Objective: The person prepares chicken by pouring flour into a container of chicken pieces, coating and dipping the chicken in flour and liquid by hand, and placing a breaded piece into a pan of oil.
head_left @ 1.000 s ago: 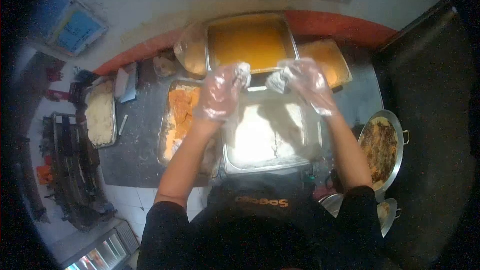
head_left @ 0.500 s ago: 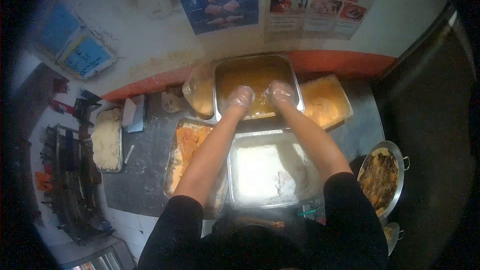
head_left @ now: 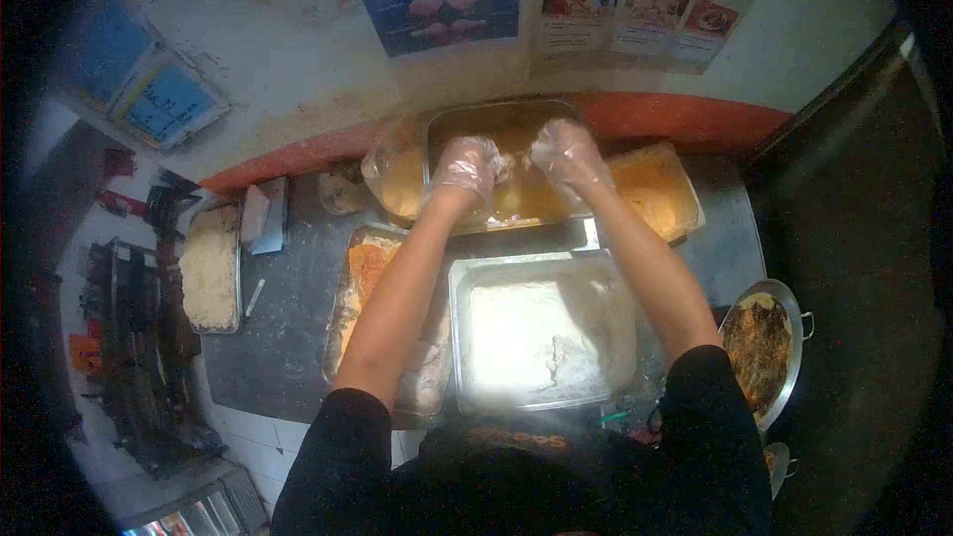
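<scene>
Both hands wear clear plastic gloves and are over the deep metal pan of yellow-brown liquid (head_left: 526, 208) at the back. My left hand (head_left: 469, 167) is closed above the pan's left part, and a pale piece shows at its fingertips, too blurred to name. Opposite it, my right hand (head_left: 569, 154) is curled closed above the right part, with whitish matter at its fingers that I cannot make out. Nearer my body, between my forearms, sits a metal tray of white powder (head_left: 516, 337).
Left of the powder is a tray with orange pieces (head_left: 369, 263). A tub of orange-yellow food (head_left: 655, 194) stands at the right, a bagged container (head_left: 399, 184) left of the pan. Farther out are a tray of pale crumbly stuff (head_left: 210, 268) and a round pan (head_left: 759, 352).
Over the last second my hands went from above the powder's far edge down into the liquid pan, then rose slightly within it. The view has tilted up toward the wall.
</scene>
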The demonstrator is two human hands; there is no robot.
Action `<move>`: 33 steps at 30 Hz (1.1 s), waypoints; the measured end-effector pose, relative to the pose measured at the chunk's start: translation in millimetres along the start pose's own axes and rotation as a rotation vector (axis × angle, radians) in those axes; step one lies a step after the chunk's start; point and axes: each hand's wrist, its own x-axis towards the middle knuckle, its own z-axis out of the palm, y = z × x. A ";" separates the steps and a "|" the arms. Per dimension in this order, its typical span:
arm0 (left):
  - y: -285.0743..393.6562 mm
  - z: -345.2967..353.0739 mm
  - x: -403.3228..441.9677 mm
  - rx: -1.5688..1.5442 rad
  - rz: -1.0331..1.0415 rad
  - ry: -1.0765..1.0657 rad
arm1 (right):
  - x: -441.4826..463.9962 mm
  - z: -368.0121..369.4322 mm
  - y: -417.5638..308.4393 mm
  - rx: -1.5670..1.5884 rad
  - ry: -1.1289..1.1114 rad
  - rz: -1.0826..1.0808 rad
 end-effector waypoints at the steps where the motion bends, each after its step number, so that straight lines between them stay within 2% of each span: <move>1: 10.6 -15.9 -5.7 0.036 0.061 0.196 | -3.5 -11.2 -10.6 0.171 0.100 -0.086; 2: 16.4 -26.3 -7.4 0.037 0.060 0.195 | -8.5 -23.7 -22.3 0.343 0.201 -0.171; 4: 23.8 -41.3 -8.9 -0.114 0.002 0.378 | -31.7 -58.2 -63.7 0.365 0.271 -0.213; 5: 29.2 -48.2 -12.4 -0.113 0.000 0.378 | -39.2 -67.0 -75.9 0.386 0.346 -0.258; 6: 35.4 -54.3 -17.3 -0.023 0.073 0.507 | -40.5 -67.9 -77.6 0.230 0.491 -0.341; 7: 39.1 -58.0 -20.4 0.069 0.148 0.638 | -40.5 -63.0 -78.7 0.230 0.493 -0.348; 8: 38.0 -53.5 -21.2 -0.242 0.101 0.504 | -40.1 -50.7 -78.1 0.559 0.372 -0.349; 10: 4.8 -8.5 -8.9 -0.118 0.056 0.462 | -44.3 -16.4 -65.9 1.202 0.092 -0.317; 11: -4.2 6.3 -7.5 0.003 0.009 0.415 | -45.1 4.1 -51.1 1.148 0.120 -0.233; 12: 1.4 5.3 -15.0 -0.036 -0.034 0.372 | -22.0 50.1 0.0 0.866 0.266 -0.232; 14: -25.2 27.3 -13.4 -0.079 -0.059 0.299 | -6.0 75.3 33.8 0.578 0.412 -0.235; 15: -34.7 36.8 -13.3 -0.124 -0.090 0.219 | -20.5 66.9 22.8 0.536 0.361 -0.146; 16: -17.2 30.2 -21.6 -0.659 -0.223 0.272 | -32.9 59.0 13.7 0.496 0.306 -0.050; 17: -6.9 20.2 -31.5 -0.660 -0.229 0.262 | -40.2 54.6 10.4 0.498 0.304 -0.040; 18: 2.6 8.2 -39.9 -0.683 -0.212 0.275 | -45.5 49.8 7.5 0.965 0.257 -0.041; 20: 27.8 -27.0 -58.2 -0.734 -0.213 0.253 | -76.8 -6.3 -47.2 0.814 0.184 0.014; 21: 22.6 -25.5 -60.4 -0.736 -0.216 0.246 | -84.9 -10.0 -47.5 0.814 0.185 0.022; 23: 25.2 -27.0 -71.9 -0.163 -0.033 0.489 | -106.5 -15.9 -41.1 1.263 0.132 -0.177; 24: 33.0 -35.3 -85.4 -0.231 0.008 0.409 | -123.1 -24.1 -38.0 0.976 0.168 -0.256; 25: 44.8 -38.9 -97.8 -0.245 -0.008 0.377 | -143.7 -37.8 -53.1 1.049 0.113 -0.244; 27: 62.6 -39.6 -117.4 -0.456 -0.029 0.234 | -170.3 -34.2 -34.3 0.809 0.148 -0.205; 28: 72.3 -41.6 -127.1 -0.372 0.008 0.204 | -182.1 -35.8 -39.2 0.808 0.147 -0.189; 29: 74.1 -31.1 -137.3 -0.377 0.006 0.196 | -196.8 -41.1 -52.4 0.817 0.009 -0.052; 31: 70.5 -1.0 -154.2 -0.350 -0.062 0.065 | -214.1 -34.5 -47.5 0.823 -0.125 0.090; 32: 70.2 11.1 -158.8 -0.331 0.116 0.157 | -222.0 -14.5 -23.7 0.788 -0.144 -0.007; 33: 69.3 27.6 -166.5 -0.338 0.116 0.149 | -229.3 5.0 -1.9 0.751 -0.163 -0.103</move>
